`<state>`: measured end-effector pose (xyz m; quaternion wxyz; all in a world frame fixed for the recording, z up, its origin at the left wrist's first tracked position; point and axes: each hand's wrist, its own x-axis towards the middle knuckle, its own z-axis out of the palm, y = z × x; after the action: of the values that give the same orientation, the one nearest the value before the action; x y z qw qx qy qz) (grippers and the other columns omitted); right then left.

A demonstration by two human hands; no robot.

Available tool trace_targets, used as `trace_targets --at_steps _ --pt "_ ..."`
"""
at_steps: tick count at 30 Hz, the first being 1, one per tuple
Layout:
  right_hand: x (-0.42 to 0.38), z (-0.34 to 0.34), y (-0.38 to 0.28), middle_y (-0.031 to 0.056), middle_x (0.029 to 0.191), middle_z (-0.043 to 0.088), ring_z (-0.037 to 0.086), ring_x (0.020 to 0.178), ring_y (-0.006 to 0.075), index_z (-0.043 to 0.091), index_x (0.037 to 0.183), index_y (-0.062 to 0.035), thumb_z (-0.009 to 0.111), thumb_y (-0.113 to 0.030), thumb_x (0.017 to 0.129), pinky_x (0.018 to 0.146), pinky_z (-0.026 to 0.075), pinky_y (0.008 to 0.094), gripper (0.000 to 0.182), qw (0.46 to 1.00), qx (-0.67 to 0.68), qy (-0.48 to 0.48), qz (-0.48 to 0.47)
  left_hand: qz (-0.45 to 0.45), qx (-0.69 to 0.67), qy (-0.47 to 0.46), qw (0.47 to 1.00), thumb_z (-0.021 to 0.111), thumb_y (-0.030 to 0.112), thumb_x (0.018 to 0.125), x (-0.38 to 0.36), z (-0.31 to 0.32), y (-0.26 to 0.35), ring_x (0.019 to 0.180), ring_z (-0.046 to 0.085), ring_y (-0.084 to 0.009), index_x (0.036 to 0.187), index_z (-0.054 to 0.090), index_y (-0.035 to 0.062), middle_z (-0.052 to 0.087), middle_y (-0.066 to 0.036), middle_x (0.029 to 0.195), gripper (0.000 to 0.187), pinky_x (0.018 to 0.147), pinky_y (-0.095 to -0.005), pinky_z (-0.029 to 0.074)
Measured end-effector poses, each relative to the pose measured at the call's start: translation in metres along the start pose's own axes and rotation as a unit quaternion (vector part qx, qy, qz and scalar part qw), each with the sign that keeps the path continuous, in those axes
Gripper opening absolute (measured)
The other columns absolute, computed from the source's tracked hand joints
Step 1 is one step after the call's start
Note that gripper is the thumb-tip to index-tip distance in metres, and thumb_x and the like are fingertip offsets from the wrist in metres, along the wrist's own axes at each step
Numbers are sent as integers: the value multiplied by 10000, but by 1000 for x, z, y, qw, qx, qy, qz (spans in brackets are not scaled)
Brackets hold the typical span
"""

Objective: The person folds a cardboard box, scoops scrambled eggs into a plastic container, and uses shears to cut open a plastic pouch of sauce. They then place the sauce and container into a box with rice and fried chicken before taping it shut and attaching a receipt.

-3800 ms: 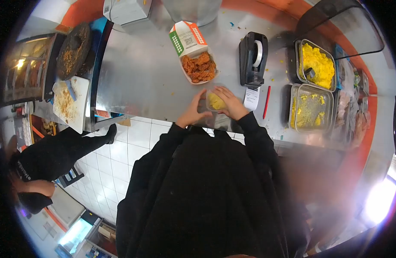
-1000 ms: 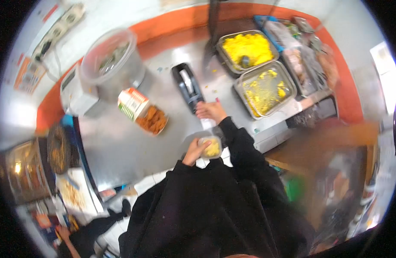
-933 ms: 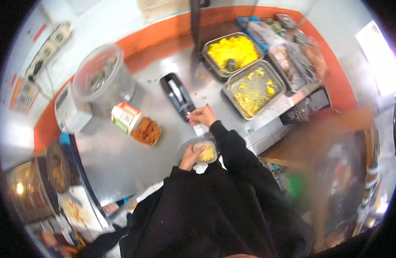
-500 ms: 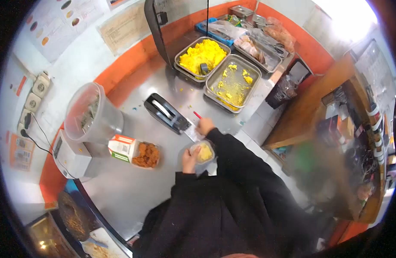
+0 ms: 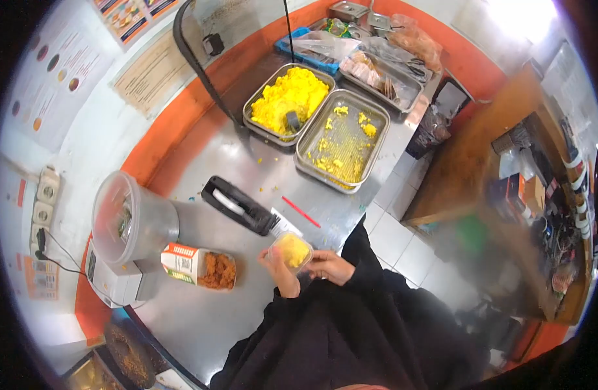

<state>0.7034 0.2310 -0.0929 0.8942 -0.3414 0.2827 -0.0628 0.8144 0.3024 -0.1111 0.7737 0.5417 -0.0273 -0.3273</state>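
Note:
My left hand (image 5: 283, 278) is wrapped round a small clear plastic tub (image 5: 292, 249) with yellow food inside. At the tub's near right edge, my right hand (image 5: 332, 266) has its fingers pinched together against the rim. Whether anything thin lies between those fingers is hard to see. Just beyond the tub, a white printed paper slip (image 5: 284, 224) sticks out by the end of a long black device (image 5: 238, 205). A thin red pen-like stick (image 5: 301, 212) lies on the metal table to the right of the slip.
Left of the tub lies an open carton (image 5: 182, 263) with fried brown food. Behind it stand a clear bucket (image 5: 159, 218) and a white box-shaped device (image 5: 110, 276). Two metal trays (image 5: 299, 146) with yellow food occupy the back, beside another tray of packets (image 5: 416, 97).
My right hand has let go of the red stick, now on the table, and has come back to the tub's edge. The view has shifted slightly.

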Motion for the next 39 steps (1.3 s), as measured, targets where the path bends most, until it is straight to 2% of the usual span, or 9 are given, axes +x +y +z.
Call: trace_targets --at_steps 4,8,16,20,23,24,28,30,39 --pt "2 -39 -51 52 1090 521 512 968 111 463 1188 -31 488 -98 870 790 427 243 326 992 72 -90 45 11 -16 45 999 474 332 889 17 49 -24 964 474 -203 1146 231 66 432 -127 1045 442 791 -330 425" --pt "1 -107 -141 92 1085 538 527 987 140 395 1262 -36 477 -158 887 766 448 250 403 934 -192 -284 98 67 152 94 982 520 341 859 62 70 -85 919 483 -208 1095 326 36 462 -133 991 431 777 -332 416" --pt "57 -297 -458 68 777 598 587 677 132 518 1049 -4 512 -170 860 595 480 238 251 952 -240 -18 -187 90 535 245 804 571 346 802 104 133 -113 917 481 -402 1112 417 -30 508 -234 975 512 825 -421 365" --pt "211 -394 -606 54 804 620 586 704 112 587 964 -22 500 -141 831 637 465 252 198 833 -410 65 -366 72 594 292 746 599 306 776 109 150 -103 1101 356 -400 1167 373 -37 415 -233 1115 567 903 -412 312" --pt "353 -463 -686 91 883 618 587 784 147 571 1012 -21 512 -111 831 712 465 254 211 592 -636 253 -426 92 604 343 714 641 183 741 100 176 -98 1121 336 -406 1233 290 -63 346 -268 1174 652 957 -419 283" --pt "391 -489 -702 118 1029 607 575 958 237 570 1050 -53 501 -93 784 837 428 328 278 551 -668 262 -426 81 595 376 705 641 183 741 96 179 -100 1121 336 -406 1233 290 -63 346 -268 1174 652 957 -419 283" --pt "451 -474 -730 152 1085 572 540 1025 240 526 1123 -42 482 -92 794 869 406 332 336 659 -678 145 -291 78 575 493 649 630 177 747 46 166 -119 1078 409 -398 1205 328 -57 352 -272 1200 596 916 -404 348" --pt "487 -481 -735 154 1077 574 545 1013 241 531 1111 -40 485 -93 795 857 410 338 324 607 -736 124 -274 -25 397 492 774 627 212 757 4 170 -131 928 545 -339 1102 441 -34 471 -236 1123 463 797 -364 450" --pt "500 -492 -728 163 1036 586 566 955 246 551 1055 -29 499 -98 795 804 431 365 274 435 -868 125 -202 -130 380 576 712 600 180 746 -61 165 -217 702 619 -265 808 593 20 630 -127 769 172 644 -345 499"
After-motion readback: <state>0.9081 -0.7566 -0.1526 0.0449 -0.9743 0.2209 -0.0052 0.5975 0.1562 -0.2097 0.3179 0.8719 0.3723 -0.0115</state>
